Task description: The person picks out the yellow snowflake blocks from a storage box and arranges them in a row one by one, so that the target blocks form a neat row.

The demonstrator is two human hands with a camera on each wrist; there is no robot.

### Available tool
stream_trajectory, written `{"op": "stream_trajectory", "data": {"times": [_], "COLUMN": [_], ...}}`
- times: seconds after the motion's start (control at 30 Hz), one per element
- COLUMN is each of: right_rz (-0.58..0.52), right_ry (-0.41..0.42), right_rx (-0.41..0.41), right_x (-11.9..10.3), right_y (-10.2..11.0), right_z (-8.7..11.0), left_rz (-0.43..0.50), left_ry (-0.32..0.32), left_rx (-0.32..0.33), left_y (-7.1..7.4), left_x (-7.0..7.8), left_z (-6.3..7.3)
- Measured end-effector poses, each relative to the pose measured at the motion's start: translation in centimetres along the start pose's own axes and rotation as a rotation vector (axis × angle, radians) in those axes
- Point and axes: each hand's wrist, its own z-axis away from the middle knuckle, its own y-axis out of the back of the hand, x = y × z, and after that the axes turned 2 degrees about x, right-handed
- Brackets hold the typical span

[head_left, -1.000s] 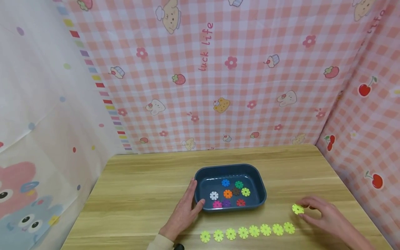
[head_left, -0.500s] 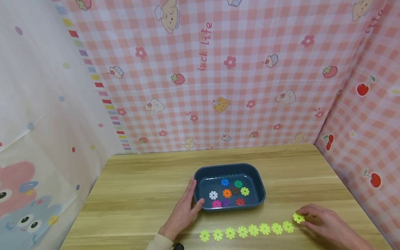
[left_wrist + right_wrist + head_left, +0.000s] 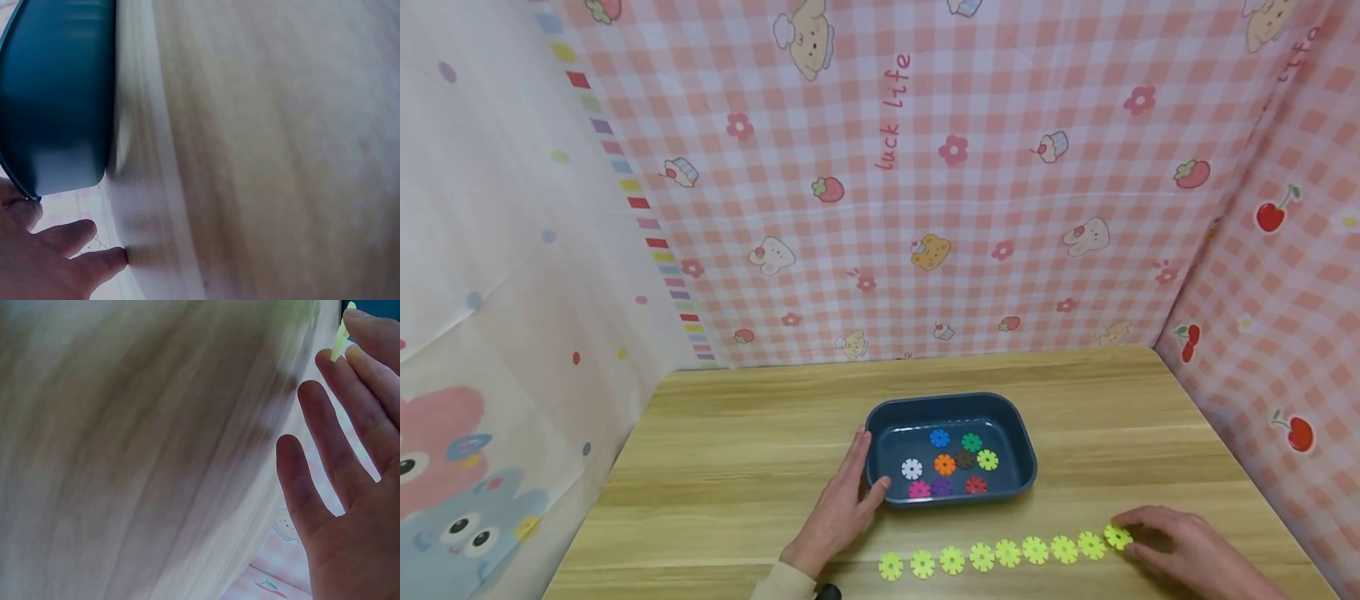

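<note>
My right hand (image 3: 1183, 546) pinches a yellow-green notched plastic snowflake disc (image 3: 1118, 536) at the right end of a row of matching discs (image 3: 981, 557). The right wrist view shows the held disc (image 3: 341, 336) edge-on between thumb and fingertips, the other fingers spread. A dark blue rectangular tray (image 3: 1026, 479) stands behind the row with several discs of different colours inside, among them a white one (image 3: 912, 469) and an orange one (image 3: 944, 464). My left hand (image 3: 835, 504) rests at the tray's front left corner, thumb at the rim and fingers fairly straight along the side.
The wood-grain table (image 3: 737, 467) carries the tray and the row of discs. A pink checked cloth (image 3: 880, 208) hangs behind it, with further cloth walls at the left (image 3: 512, 292) and right (image 3: 1262, 275).
My right hand has brought the held disc down and toward me, from behind the row to its right end beside the last disc. The left hand and tray have stayed in place.
</note>
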Motion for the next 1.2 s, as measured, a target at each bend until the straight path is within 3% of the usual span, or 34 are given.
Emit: {"op": "stream_trajectory", "data": {"times": [0.5, 0.8, 0.93, 1.1, 1.2], "right_rz": [0.016, -0.043, -0.017, 0.076, 0.100], "right_ry": [0.056, -0.073, 0.003, 0.189, 0.234], "right_rx": [-0.001, -0.087, 0.065, 0.361, 0.433], "right_x": [0.4, -0.4, -1.2, -2.4, -3.5], "right_y": [-0.2, 0.6, 0.6, 0.3, 0.4], "right_z": [0.4, -0.1, -0.7, -2.3, -3.7], "left_rz": [0.000, 0.000, 0.001, -0.002, -0.003], "left_ry": [0.007, -0.002, -0.004, 0.000, 0.004], "left_rx": [-0.006, -0.005, -0.004, -0.004, -0.006], "left_y": [-0.1, 0.0, -0.1, -0.1, 0.0], "left_x": [0.0, -0.1, -0.2, -0.2, -0.2], "left_z": [0.0, -0.1, -0.1, -0.1, -0.1]}}
